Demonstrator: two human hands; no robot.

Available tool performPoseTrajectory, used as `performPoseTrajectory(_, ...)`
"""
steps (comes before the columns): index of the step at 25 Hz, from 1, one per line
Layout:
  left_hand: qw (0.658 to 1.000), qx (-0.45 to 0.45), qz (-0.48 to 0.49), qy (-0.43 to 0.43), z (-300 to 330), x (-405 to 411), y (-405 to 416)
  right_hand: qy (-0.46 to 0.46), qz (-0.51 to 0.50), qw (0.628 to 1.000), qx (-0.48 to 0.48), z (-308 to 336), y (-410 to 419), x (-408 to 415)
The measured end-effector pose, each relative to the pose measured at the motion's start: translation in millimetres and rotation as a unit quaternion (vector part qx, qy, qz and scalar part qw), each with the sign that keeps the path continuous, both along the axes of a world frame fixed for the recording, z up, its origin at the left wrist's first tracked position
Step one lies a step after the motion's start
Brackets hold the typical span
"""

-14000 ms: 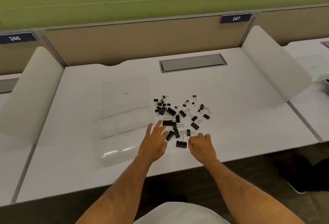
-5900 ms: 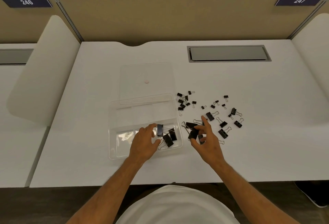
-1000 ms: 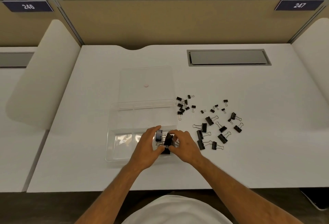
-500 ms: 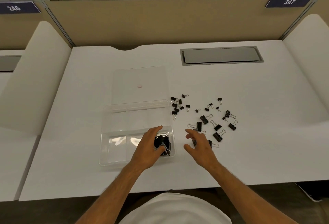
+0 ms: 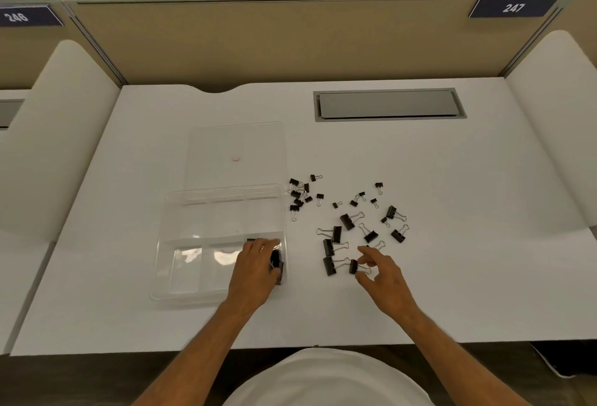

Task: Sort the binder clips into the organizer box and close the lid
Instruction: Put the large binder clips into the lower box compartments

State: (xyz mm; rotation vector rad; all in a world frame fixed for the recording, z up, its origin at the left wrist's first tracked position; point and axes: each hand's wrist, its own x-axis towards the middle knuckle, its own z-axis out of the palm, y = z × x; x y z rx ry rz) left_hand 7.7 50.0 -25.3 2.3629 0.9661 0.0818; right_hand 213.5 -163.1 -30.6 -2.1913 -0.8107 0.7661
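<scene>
The clear organizer box [image 5: 181, 241] lies open on the white desk, its lid [image 5: 237, 140] folded flat behind it. My left hand [image 5: 253, 271] reaches into the near-right compartment, fingers and thumb curled round black binder clips [image 5: 277, 260] lying there. To the right of the box, my right hand [image 5: 382, 274] pinches the wire handles of a black clip [image 5: 353, 266] on the desk. Several larger loose clips [image 5: 329, 266] lie just left of it. Mid-size clips [image 5: 347, 221] and small clips [image 5: 298, 194] are scattered farther back.
A grey cable hatch [image 5: 387, 104] is set into the desk at the back right. White curved side dividers [image 5: 555, 134] stand at both ends, with a tan partition behind. The desk's front edge [image 5: 323, 346] runs close to my body.
My right hand has left the box, moved right across the desk and closed its fingers on a loose clip. My left hand stays in the near-right compartment.
</scene>
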Motion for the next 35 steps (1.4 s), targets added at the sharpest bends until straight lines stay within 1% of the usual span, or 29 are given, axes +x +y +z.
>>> performPoseTrajectory(3, 1.0, -0.012, 0.011, -0.025, 10, 20, -22, 0.0, 0.031, 0.999, -0.008, 2, -10, 16)
performPoseTrajectory(7, 0.999, -0.024, -0.014, -0.037, 17, 50, -58, -0.018, 0.067, 0.998, -0.013, 0, -23, 34)
performPoseTrajectory(10, 0.998, -0.05, -0.02, -0.019, 4, 69, -73, -0.01, 0.063, 0.998, -0.018, -3, -38, 44)
performPoseTrajectory(13, 0.997, -0.076, -0.007, -0.003, -7, 90, -73, -0.007, 0.06, 0.998, -0.025, -1, -57, 57)
performPoseTrajectory(18, 0.996, -0.077, 0.002, 0.047, -25, 122, -59, 0.005, 0.034, 0.998, -0.043, -2, -85, 72)
performPoseTrajectory(22, 0.996, -0.077, 0.022, 0.046, -37, 128, -60, 0.01, 0.035, 0.998, -0.05, -3, -95, 78)
performPoseTrajectory(24, 0.996, -0.069, 0.008, 0.049, -38, 127, -61, 0.016, 0.032, 0.998, -0.046, -2, -94, 80)
performPoseTrajectory(29, 0.992, -0.047, -0.045, 0.111, -31, 117, -55, 0.025, 0.059, 0.997, -0.031, 3, -67, 81)
performPoseTrajectory(32, 0.989, -0.056, -0.063, 0.118, -33, 104, -56, 0.022, 0.089, 0.996, -0.012, 10, -36, 82)
performPoseTrajectory(35, 0.989, -0.046, -0.064, 0.126, -37, 100, -61, 0.021, 0.108, 0.994, -0.002, 14, -12, 81)
